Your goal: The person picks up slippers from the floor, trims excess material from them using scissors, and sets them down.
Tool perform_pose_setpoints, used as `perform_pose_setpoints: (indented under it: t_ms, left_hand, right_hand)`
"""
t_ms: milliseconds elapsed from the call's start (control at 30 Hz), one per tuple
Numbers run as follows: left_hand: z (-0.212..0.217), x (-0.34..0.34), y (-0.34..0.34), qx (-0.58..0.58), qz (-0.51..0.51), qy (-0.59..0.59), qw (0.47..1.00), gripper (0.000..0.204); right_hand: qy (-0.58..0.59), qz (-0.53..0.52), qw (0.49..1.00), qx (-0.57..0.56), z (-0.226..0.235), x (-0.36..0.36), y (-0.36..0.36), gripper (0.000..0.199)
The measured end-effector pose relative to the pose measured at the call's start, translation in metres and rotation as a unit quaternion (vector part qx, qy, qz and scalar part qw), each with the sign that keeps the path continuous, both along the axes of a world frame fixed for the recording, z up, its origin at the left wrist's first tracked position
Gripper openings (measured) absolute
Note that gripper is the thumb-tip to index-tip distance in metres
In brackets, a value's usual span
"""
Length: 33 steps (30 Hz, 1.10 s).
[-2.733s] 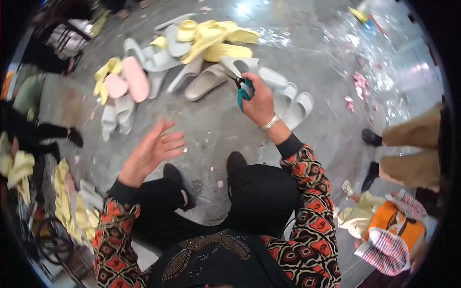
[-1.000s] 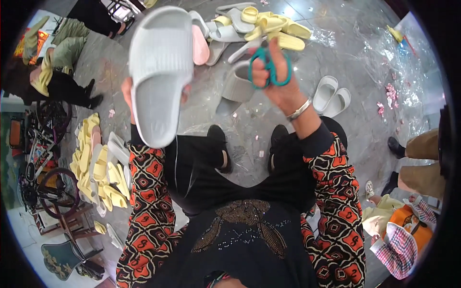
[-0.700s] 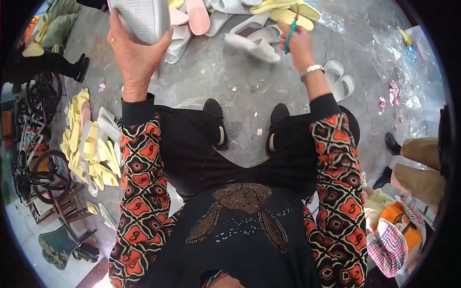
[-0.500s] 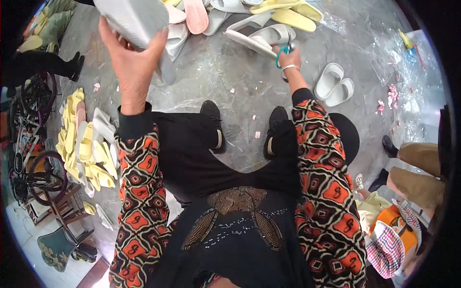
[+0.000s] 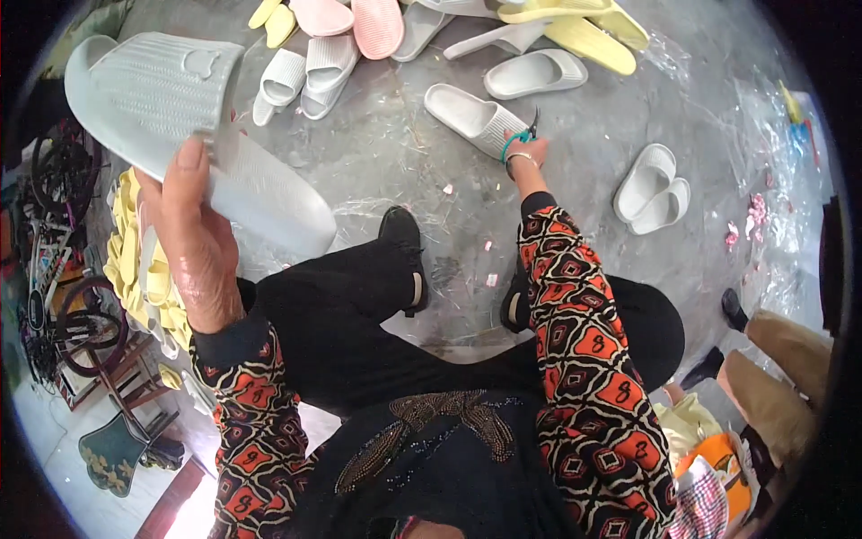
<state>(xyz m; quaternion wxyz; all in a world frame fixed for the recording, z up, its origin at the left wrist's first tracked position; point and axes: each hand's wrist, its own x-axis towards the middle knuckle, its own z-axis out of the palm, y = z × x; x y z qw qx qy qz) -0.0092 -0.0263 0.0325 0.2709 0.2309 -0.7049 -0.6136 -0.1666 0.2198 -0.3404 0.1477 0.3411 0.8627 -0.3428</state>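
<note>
The left hand [image 5: 193, 238] is raised near the camera, clamped on a grey slipper [image 5: 189, 135]; the right hand [image 5: 523, 151], arm stretched forward, grips teal scissors [image 5: 519, 139] beside a white slipper [image 5: 476, 117] on the floor [image 5: 386, 153]

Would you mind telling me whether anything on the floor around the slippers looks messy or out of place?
Yes: small pale and pink scraps lie scattered over the grey floor between the black shoes. The slippers are strewn loosely, not paired: one white slipper lies alone by the right hand, and a yellow heap sits at the left.
</note>
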Motion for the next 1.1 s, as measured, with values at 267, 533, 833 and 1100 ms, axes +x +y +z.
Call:
perform_pose_setpoints:
  t_ms: [267,533,833,1100]
  left_hand:
    - [0.008,0.008,-0.010,-0.022,0.016,0.002,1.000,0.049]
    - [0.007,0.026,-0.049,0.160,-0.032,0.117,0.980,0.059]
    - [0.020,0.035,0.003,0.094,-0.174,0.095,0.976,0.076]
    - [0.000,0.039,0.010,0.105,-0.205,0.118,0.966,0.046]
  right_hand:
    - [0.143,-0.036,0.988,-0.046,-0.010,0.012,-0.029,0.058]
    - [0.043,-0.033,0.749,-0.661,0.141,0.069,-0.040,0.035]
    - [-0.010,0.014,0.628,-0.778,0.249,0.106,-0.070,0.028]
    - [0.038,0.040,0.608,-0.792,0.294,0.114,-0.065,0.023]
